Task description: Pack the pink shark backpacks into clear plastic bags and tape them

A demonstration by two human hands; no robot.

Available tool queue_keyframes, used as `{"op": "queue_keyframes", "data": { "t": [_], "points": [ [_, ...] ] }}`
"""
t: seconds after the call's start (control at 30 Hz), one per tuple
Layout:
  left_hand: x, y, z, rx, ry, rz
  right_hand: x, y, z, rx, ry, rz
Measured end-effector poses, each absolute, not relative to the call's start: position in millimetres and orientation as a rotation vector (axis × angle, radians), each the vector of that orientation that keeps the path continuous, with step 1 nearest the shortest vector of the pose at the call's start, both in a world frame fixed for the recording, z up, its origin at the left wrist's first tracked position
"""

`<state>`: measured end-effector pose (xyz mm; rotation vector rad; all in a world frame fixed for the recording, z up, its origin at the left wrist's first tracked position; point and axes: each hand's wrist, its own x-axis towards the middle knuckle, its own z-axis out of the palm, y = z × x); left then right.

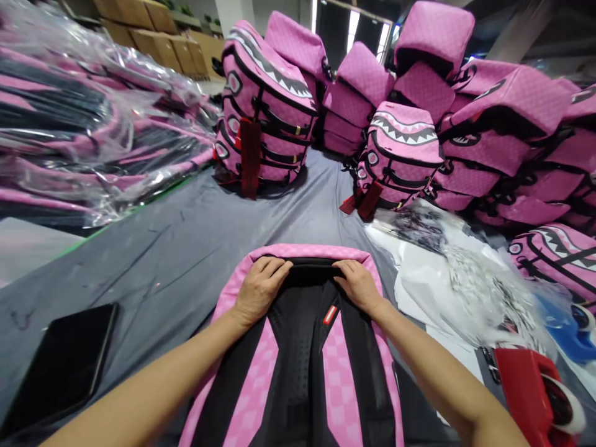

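Observation:
A pink checkered backpack (254,388) with black straps lies in front of me, its back panel facing up and its top edge pointing away. My left hand (264,287) grips the black edge near the top left, fingers curled over it. On the other side, my right hand (358,285) pinches the same black edge near the top right. Between the two hands runs a dark gap or fold under the pink top rim. A small red label (330,315) sits on the right strap, just below my right hand.
Two upright pink backpacks with shark-teeth prints, a larger one (274,112) and a smaller one (400,155), stand ahead. Stacked pink bags (503,118) fill the right. Plastic-wrapped bags (93,124) pile left. A black tablet-like slab (63,360) and a red tape dispenser (524,391) flank me.

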<state>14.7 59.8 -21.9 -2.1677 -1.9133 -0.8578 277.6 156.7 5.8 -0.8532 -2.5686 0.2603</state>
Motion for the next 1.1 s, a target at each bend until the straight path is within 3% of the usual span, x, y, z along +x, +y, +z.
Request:
{"op": "queue_keyframes", "data": {
  "t": [0.33, 0.57, 0.67, 0.83, 1.1],
  "points": [
    [15.6, 166.0, -15.1, -2.232, -2.241, -0.577, 227.8, 240.8, 5.8, -1.238, -2.744, 0.097],
    [47.2, 132.2, 7.2, -2.294, -2.279, -0.612, 221.3, 237.3, -9.4, -1.297, -2.668, -0.032],
    [72.4, 126.3, 5.4, -2.369, -2.425, -0.467, 217.0, 228.9, -9.9, -1.327, -2.635, -0.067],
    [82.1, 128.7, -1.2, -2.334, -2.459, -0.344, 230.9, 223.8, 15.8, -1.315, -2.610, -0.104],
    [77.8, 123.3, -19.9, -2.212, -2.286, -0.504, 242.3, 313.1, 45.7, -1.280, -2.922, 0.039]
  ]
}}
